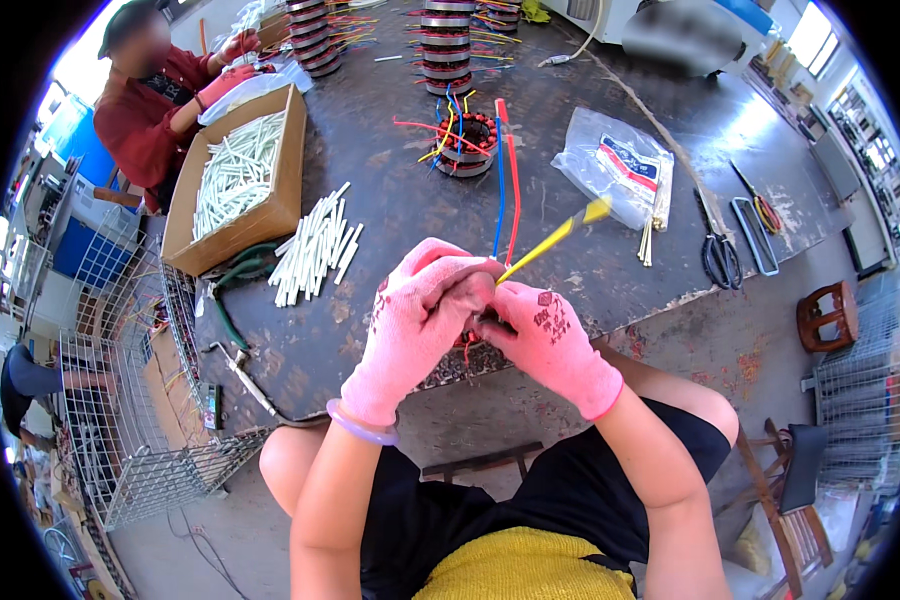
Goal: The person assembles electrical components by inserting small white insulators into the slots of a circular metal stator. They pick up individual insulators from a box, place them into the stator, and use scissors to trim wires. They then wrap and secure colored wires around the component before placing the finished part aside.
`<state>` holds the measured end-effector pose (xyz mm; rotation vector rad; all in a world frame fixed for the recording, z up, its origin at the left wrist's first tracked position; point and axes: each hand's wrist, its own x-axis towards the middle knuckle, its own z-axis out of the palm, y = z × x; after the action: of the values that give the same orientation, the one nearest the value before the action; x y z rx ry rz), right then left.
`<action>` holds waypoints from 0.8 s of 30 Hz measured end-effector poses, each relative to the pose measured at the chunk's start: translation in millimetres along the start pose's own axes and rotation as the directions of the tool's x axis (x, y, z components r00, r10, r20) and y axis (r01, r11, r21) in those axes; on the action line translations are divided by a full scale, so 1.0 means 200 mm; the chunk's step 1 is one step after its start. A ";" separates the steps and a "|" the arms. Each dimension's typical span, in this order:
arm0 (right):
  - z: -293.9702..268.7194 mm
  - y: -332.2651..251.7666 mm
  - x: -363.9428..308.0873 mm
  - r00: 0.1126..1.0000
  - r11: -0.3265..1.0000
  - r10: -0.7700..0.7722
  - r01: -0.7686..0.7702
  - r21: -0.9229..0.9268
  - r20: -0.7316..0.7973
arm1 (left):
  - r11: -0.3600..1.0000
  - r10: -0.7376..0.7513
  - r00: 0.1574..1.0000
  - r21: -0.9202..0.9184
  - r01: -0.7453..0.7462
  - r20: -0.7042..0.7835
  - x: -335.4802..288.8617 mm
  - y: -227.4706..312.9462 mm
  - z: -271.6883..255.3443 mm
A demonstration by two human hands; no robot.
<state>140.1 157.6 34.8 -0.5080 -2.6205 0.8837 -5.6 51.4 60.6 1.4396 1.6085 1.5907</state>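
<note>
While both gloved hands pinch at the table's near edge:
Left hand [415, 315]: curled shut over the stator [467, 345], mostly hidden.
Right hand [550, 340]: fingers closed on yellow wire [555, 235].
Advice: keep the wire taut, likely feeding it straight.

A clear plastic bag [615, 165] with a red-blue label [627, 160] lies on the table.

Dark, scuffed counter [390, 200] fills the middle, worn pale along its right edge. Below it, grey concrete floor [760, 330]. Right of the counter, a small wooden stool [827, 315]; left of it, wire cages [120, 400]. Bright daylight pours through windows [815, 35] beyond its far right corner.
</note>
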 end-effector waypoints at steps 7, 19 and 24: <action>0.02 0.05 0.02 0.989 0.987 -0.148 0.147 -0.071 -0.010 | 0.996 0.059 0.998 0.074 -0.057 -0.033 -0.01 0.05 0.03; 0.01 -0.01 -0.02 1.000 0.989 -0.025 0.024 -0.143 -0.007 | 0.986 0.122 0.993 0.116 -0.122 0.008 -0.01 0.07 0.03; 0.05 -0.01 -0.04 1.000 0.978 0.029 -0.029 -0.208 -0.004 | 0.998 0.055 0.998 -0.045 -0.054 0.019 -0.02 0.04 0.04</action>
<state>142.8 146.8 26.8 -0.6005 -2.7266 0.6188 5.7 48.9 65.5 1.4835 1.5251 1.6263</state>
